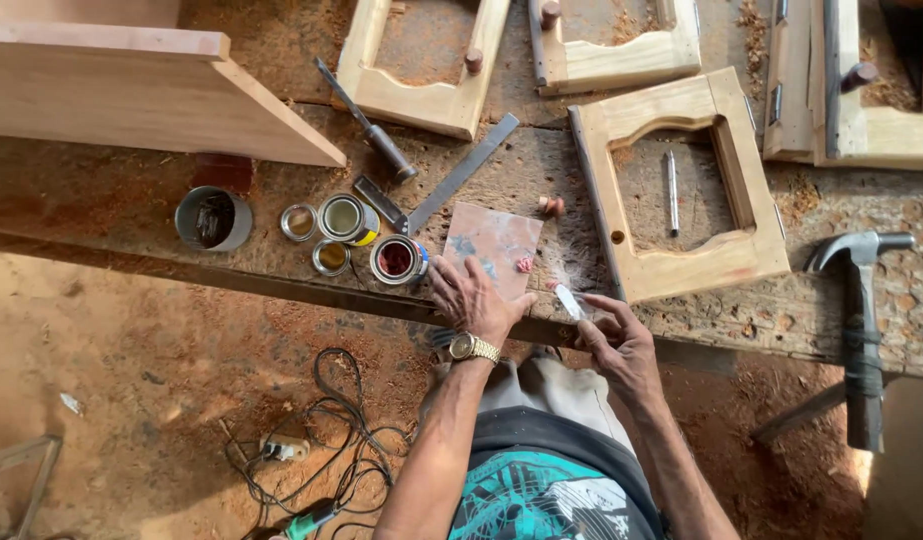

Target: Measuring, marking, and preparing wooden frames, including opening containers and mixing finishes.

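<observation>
Left hand spread on tile – right hand pinching white scraper (paint cans beside tile)

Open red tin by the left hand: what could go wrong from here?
1. The left hand presses the square mixing plate right beside the open red tin; a wrist slip could tip it.
2. The hammer overhangs the workbench edge and might fall.
3. The right hand holds a small blade near the left fingers.
</observation>
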